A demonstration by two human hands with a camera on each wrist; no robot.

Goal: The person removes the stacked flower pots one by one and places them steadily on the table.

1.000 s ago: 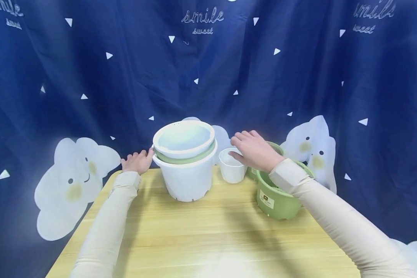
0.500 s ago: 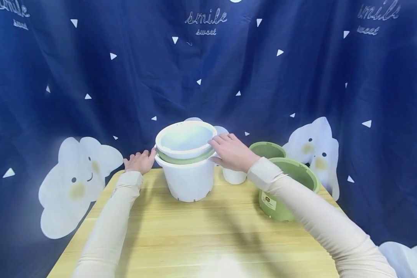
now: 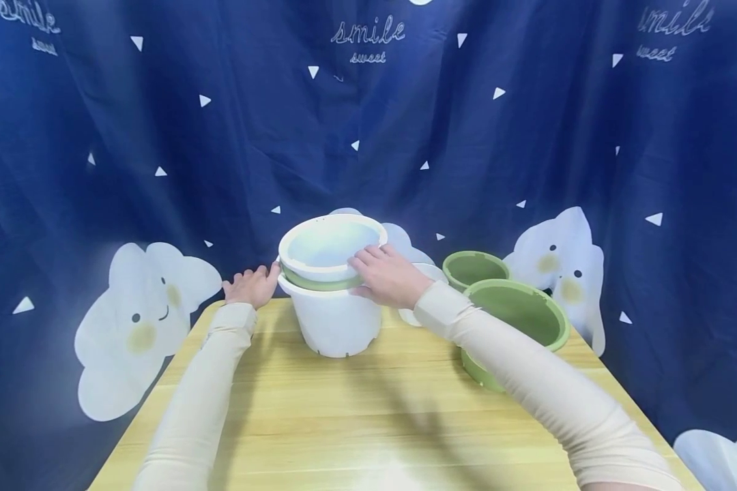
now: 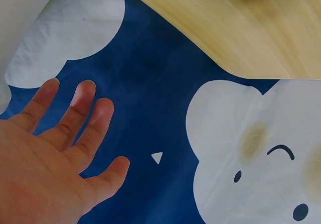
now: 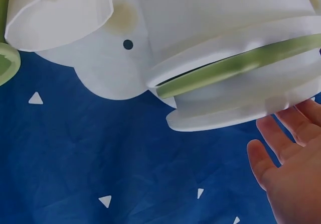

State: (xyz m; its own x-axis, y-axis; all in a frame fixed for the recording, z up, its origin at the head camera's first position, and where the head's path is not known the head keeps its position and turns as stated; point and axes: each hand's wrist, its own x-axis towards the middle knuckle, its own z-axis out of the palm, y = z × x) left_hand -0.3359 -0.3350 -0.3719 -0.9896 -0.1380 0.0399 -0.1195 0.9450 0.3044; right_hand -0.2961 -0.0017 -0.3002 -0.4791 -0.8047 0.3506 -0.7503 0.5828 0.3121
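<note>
We see upper white pot (image 3: 328,247) nested over green pot (image 3: 315,284) in big white pot (image 3: 331,324), far on worktop (image 3: 319,423). Left hand (image 3: 251,285) spread just left of them. Right hand (image 3: 390,276), fingers fairly straight, touches upper white pot. Small white pot (image 5: 59,20), near olive pot (image 3: 522,308), far olive pot (image 3: 474,267) further right.

The head view (image 3: 381,116) faces forward and down; closer wrist views also share its curtain (image 3: 319,164).
</note>
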